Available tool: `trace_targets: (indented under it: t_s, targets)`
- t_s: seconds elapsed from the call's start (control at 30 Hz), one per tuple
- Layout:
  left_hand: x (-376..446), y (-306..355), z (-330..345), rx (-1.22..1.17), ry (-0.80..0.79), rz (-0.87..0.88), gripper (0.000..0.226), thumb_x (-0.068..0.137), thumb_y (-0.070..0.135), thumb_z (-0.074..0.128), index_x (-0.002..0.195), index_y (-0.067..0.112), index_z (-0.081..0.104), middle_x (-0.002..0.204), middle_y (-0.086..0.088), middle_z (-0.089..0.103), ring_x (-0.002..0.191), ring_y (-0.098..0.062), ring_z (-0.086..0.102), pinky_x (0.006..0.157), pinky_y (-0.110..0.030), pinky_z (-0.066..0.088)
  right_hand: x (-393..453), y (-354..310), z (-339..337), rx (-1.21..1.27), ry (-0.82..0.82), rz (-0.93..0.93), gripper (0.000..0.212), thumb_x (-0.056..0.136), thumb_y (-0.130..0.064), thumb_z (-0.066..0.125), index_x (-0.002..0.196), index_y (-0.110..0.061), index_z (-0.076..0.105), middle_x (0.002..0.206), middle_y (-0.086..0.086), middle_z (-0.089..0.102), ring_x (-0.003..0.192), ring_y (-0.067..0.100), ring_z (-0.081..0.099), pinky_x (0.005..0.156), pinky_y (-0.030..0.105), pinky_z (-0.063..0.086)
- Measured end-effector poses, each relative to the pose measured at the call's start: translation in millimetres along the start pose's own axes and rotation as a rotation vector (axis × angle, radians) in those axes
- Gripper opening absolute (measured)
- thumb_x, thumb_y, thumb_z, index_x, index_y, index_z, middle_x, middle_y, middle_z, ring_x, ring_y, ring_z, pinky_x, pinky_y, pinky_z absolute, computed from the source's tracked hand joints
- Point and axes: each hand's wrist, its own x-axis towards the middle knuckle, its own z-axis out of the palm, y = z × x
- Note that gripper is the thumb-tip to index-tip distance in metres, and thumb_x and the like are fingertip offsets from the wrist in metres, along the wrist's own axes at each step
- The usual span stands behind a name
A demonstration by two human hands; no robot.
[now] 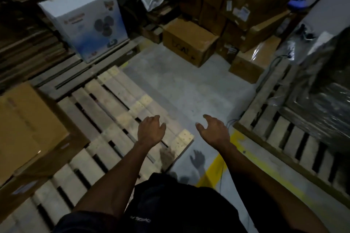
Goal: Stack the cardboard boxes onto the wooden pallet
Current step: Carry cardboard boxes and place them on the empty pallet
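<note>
Stacking had barely begun, by my judgement: one brown box (24, 128) sat on the pallet (117, 100) at its left edge, and most slats lay bare. One loose box (189, 41) stood on the floor (189, 85) ahead, well apart from the pallet, with a stack (246, 5) of at least six more behind it; shadow blurred the exact count. One white fan box (85, 19) rested on a second pallet beyond. My left hand (150, 131) and right hand (214, 130), two in all, hung released, each grip holding nothing, reaching toward the loose box.
</note>
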Motion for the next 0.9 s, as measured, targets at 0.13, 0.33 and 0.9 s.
trace_targets:
  t_s: [0.13,0.33,0.9]
  targets:
    - [66,47,-19,0.056,0.007,0.04,0.051,0.101,0.036,0.045,0.144,0.008,0.045,0.14,-0.018,0.053,0.131,-0.032,0.046,0.105,-0.036,0.037,62,13,-40,0.021,0.028,0.024,0.064,0.099,-0.052,0.051,0.152,-0.016,0.042,0.151,0.01,0.048,0.139,0.031,0.044,0.112,0.042,0.036]
    - [163,116,-15,0.06,-0.004,0.021,0.052,0.101,0.036,0.044,0.144,0.007,0.044,0.14,-0.018,0.053,0.131,-0.032,0.047,0.106,-0.036,0.037,172,50,-90,0.011,0.025,0.014,0.064,0.098,-0.053,0.049,0.152,-0.02,0.041,0.151,0.009,0.049,0.138,0.031,0.044,0.112,0.042,0.036]
    - [441,393,-82,0.001,0.14,-0.045,0.054,0.102,0.04,0.043,0.146,0.009,0.042,0.144,-0.017,0.05,0.133,-0.033,0.044,0.11,-0.039,0.035,496,114,-348,-0.036,0.053,-0.114,0.064,0.097,-0.053,0.051,0.152,-0.021,0.041,0.151,0.007,0.048,0.138,0.028,0.044,0.113,0.041,0.035]
